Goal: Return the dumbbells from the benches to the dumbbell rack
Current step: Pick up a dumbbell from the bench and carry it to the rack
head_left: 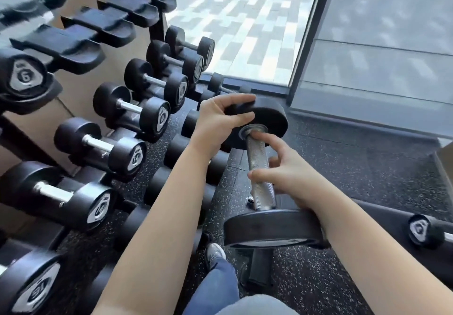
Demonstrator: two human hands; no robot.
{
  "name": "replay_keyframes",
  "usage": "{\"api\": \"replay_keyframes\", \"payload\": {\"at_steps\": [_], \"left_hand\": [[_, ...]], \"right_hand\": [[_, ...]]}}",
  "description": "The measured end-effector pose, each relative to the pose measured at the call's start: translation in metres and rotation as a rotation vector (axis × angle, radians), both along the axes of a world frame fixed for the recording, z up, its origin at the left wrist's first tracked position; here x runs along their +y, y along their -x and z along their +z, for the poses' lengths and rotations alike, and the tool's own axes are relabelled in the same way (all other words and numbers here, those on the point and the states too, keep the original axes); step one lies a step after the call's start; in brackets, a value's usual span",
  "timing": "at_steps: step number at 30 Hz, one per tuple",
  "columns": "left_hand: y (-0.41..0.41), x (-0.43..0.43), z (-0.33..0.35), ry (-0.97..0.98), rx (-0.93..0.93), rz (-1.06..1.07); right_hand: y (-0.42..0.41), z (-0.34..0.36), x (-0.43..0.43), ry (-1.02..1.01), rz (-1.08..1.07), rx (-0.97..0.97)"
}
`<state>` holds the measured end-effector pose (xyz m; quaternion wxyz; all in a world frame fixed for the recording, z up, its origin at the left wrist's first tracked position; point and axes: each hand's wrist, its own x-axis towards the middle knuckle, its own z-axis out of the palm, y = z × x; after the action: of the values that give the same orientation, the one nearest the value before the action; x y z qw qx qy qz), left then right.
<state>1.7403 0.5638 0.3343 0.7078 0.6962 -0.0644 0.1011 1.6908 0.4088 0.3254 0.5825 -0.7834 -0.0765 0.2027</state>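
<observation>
dumbbell [256, 157] is mid-frame, long axis running from lower centre to upper centre, away from the body. left hand [220, 121] grips the far head's rim, right hand [291, 177] curls loosely round the handle. rack [81, 49] fills the left of frame, so i'd say the left hand leads.

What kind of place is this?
Probably a gym's free-weights corner: a loaded, tiered dumbbell rack, speckled rubber flooring, and a knurled-handle dumbbell gripped by the left hand and right hand.

One head-worn wide-angle view looks forward and down, close beside the dumbbell rack [73, 47] at its left.
</observation>
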Motion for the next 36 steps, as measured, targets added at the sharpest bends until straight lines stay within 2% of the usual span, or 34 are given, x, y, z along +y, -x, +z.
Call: {"api": "replay_keyframes", "payload": {"at_steps": [9, 17, 27, 36], "left_hand": [[-0.12, 0.094, -0.004, -0.01, 0.005, 0.03], [-0.179, 0.13, -0.006, 0.016, -0.012, 0.055], [-0.264, 0.127, -0.01, 0.011, 0.005, 0.023], [-0.417, 0.075, -0.022, -0.003, 0.026, 0.0]], "right_hand": [[-0.122, 0.005, 0.093, 0.014, 0.048, -0.004], [-0.184, 0.009, 0.128, 0.002, 0.075, 0.008], [-0.269, 0.003, 0.124, -0.013, 0.049, 0.025], [-0.418, -0.014, 0.077, -0.038, 0.015, 0.016]]}}
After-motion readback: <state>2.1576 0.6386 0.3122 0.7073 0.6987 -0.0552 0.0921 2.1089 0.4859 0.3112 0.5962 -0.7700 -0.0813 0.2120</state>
